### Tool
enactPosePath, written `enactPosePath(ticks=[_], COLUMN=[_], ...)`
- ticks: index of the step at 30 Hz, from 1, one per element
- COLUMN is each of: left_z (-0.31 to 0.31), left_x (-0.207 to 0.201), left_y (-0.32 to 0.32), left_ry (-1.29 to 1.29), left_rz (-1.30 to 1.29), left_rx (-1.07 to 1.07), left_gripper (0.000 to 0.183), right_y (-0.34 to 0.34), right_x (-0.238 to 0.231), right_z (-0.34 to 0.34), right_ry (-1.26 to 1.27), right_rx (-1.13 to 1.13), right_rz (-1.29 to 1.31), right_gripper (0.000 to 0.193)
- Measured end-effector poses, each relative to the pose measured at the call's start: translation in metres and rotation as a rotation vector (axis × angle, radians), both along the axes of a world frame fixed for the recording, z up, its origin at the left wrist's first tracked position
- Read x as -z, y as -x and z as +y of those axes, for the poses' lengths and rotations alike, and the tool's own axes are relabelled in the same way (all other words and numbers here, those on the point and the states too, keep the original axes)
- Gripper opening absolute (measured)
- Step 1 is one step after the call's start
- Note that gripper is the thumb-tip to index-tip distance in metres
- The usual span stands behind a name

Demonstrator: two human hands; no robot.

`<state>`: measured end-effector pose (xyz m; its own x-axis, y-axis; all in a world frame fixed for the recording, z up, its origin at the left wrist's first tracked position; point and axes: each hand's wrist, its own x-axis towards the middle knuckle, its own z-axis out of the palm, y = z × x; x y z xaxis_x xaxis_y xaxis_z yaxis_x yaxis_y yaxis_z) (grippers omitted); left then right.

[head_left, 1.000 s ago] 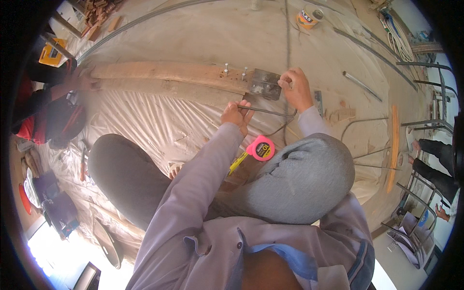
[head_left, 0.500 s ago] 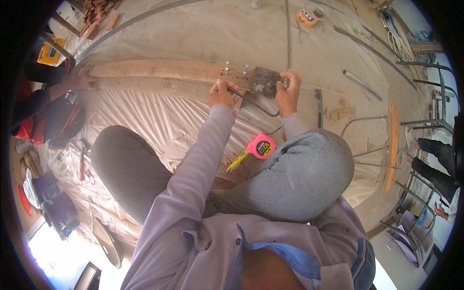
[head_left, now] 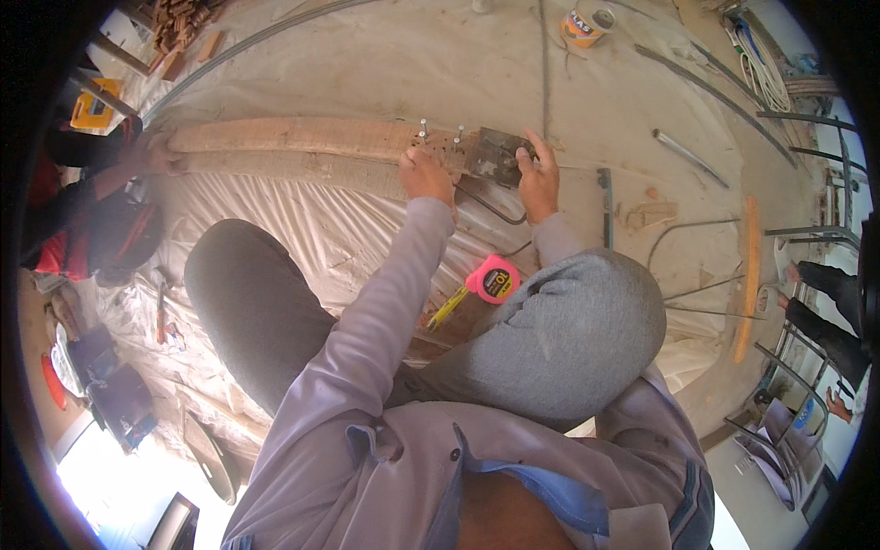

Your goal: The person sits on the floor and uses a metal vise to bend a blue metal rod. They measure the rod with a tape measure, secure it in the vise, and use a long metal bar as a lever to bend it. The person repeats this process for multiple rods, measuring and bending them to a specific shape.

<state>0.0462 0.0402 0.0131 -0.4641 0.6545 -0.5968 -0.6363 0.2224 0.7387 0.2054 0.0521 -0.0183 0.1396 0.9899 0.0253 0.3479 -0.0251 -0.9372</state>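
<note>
A long wooden beam (head_left: 293,135) lies crosswise in front of me, with two nails (head_left: 423,130) standing up near its right end. At that end sits a dark, worn metal plate (head_left: 491,158). My right hand (head_left: 539,183) grips the plate's right edge between thumb and fingers. Closed against the beam's near side, just below the nails, is my left hand (head_left: 428,176). A thin bent metal rod (head_left: 489,203) runs from beside it toward my right wrist; the left fingers around its end are partly hidden.
Between my knees lies a pink tape measure (head_left: 496,280), its yellow blade partly out. A co-worker's hands (head_left: 163,151) touch the beam's left end. Plastic sheeting covers the floor. A can (head_left: 587,27), a metal tube (head_left: 689,158) and an orange wooden strip (head_left: 747,275) lie farther off.
My left hand has turned so its back faces up, and more of the rod is covered. The right fingers have shifted slightly on the plate. The whole view has moved a little.
</note>
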Motion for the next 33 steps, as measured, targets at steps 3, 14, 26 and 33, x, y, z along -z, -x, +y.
enactPosePath(ticks=[3,14,26,33], left_z=[0.003,0.004,0.002,0.001], left_x=[-0.021,0.008,-0.012,-0.003], left_y=[-0.006,-0.010,-0.013,-0.011], left_ry=[0.023,-0.104,-0.098,-0.167], left_rz=[-0.020,0.460,0.447,0.504], left_rx=[0.006,0.139,0.207,0.245], left_gripper=[0.025,0.034,0.034,0.040], right_y=[-0.005,-0.002,-0.009,-0.007], right_x=[0.001,-0.002,0.012,0.011], right_z=[0.004,0.001,0.004,0.004], right_ry=[0.112,0.181,0.091,0.062], right_rx=[-0.027,0.018,0.002,0.007], right_rz=[0.108,0.211,0.169,0.174], right_gripper=[0.036,0.031,0.028,0.029])
